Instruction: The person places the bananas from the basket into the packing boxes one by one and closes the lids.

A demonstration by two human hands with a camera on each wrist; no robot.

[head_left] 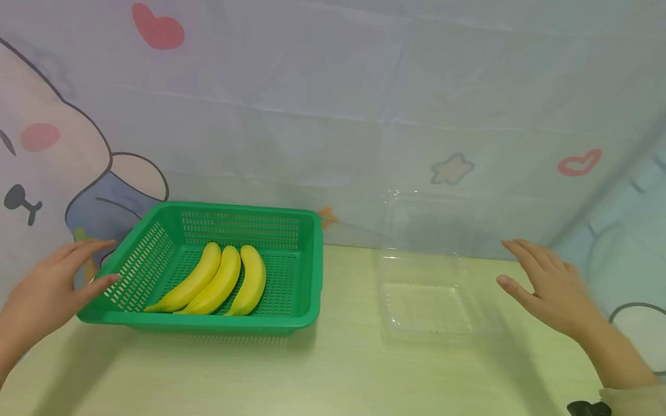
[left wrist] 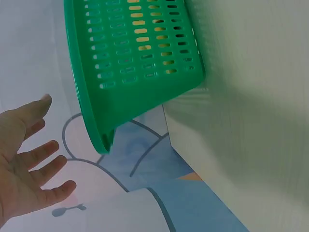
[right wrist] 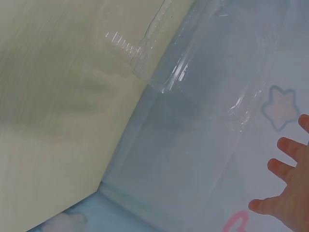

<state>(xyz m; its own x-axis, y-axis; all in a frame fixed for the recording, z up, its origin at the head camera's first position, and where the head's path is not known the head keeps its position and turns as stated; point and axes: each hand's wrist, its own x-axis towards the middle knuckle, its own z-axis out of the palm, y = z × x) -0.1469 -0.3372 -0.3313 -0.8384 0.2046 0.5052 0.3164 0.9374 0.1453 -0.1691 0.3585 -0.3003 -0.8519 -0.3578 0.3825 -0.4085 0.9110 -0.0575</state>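
A pale printed cloth (head_left: pixel 322 86) hangs behind the green basket, showing a cartoon animal, hearts and a star. The light yellowish desk (head_left: pixel 343 375) lies beneath the basket. The slotted green basket (head_left: pixel 208 319) itself stands upright. To the right of the basket, apart from it, sits a clear plastic container (head_left: pixel 426 309) with its hinged lid (head_left: pixel 424 231) raised. The left hand (head_left: pixel 59 283) is held just beside the basket's left end, fingers spread, holding nothing. The right hand (head_left: pixel 551 289) is farther right of the basket than the container, in the air, fingers also spread and holding nothing. Three yellow bananas (head_left: pixel 218 286) lie inside the basket, side by side on its floor.
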